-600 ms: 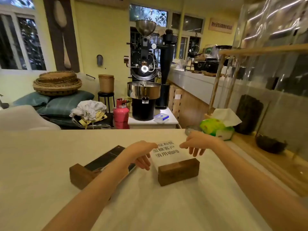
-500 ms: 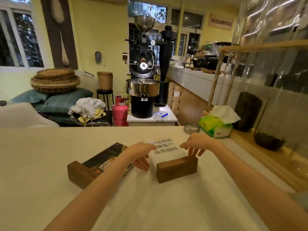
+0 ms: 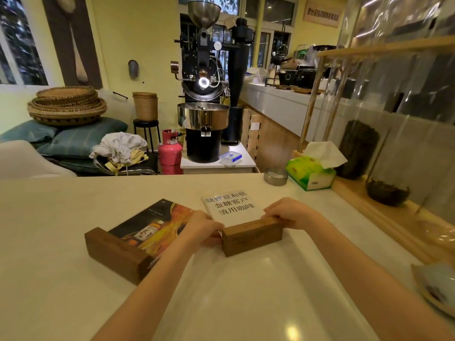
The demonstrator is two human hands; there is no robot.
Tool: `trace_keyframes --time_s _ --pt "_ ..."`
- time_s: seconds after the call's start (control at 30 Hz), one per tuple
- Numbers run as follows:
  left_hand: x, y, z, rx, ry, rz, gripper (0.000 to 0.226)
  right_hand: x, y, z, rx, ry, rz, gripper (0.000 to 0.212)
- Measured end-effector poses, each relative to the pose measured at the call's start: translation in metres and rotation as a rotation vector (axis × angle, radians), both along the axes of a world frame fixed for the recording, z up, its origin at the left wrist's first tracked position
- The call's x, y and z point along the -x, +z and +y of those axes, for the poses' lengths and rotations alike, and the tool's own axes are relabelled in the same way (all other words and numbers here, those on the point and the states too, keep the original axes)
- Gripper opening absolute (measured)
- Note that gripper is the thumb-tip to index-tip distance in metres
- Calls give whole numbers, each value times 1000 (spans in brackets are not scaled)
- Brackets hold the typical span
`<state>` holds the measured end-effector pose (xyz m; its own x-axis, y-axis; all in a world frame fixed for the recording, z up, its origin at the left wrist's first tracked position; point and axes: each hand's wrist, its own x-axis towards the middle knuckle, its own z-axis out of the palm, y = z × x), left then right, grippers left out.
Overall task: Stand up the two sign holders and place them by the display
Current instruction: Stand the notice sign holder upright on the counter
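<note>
Two sign holders lie flat on the white counter [image 3: 73, 303]. The right sign holder [image 3: 251, 238] has a dark wooden block base and a white card with black Chinese characters pointing away from me. My left hand [image 3: 205, 227] grips the left end of its block and my right hand [image 3: 286, 215] grips the right end. The left sign holder [image 3: 118, 253] has a longer wooden base and a dark printed card showing a bottle; it lies beside my left forearm, untouched.
A green tissue box [image 3: 310, 174] and a small metal tin [image 3: 275, 175] stand at the counter's far right. A wooden ledge with a glass display [image 3: 394, 143] runs along the right. A dish [image 3: 435, 286] sits at the right edge. A coffee roaster [image 3: 204, 94] stands beyond.
Both hands have come down from the white card onto the ends of the right holder's wooden block and closed on it. The camera has shifted slightly closer.
</note>
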<state>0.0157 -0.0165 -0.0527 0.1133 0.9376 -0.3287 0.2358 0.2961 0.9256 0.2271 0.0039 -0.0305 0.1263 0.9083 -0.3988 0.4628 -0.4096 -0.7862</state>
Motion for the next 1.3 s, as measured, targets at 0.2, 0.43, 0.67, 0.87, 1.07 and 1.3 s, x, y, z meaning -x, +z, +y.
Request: trace_keyframes --time_s 0.2,0.43,0.67,0.87,1.07,1.3 --pt "0 5 -3 -62 37 -9 34 1 -5 -4 -85 17 -71 52" --pt "4 15 -4 -241 61 2 53 4 -5 -22 -317 -38 42 54" --pt "7 18 -8 -510 54 103 42 8 -14 -32 -533 -102 228 40" --pt "10 18 -12 -597 -16 201 38 2 -18 -39 -562 -79 243 30" --pt "12 22 -16 -641 -120 324 24 0 -17 -48 -568 -62 214 29" --pt "12 23 -21 -632 -174 354 19 2 -18 -57 -565 -87 214 27"
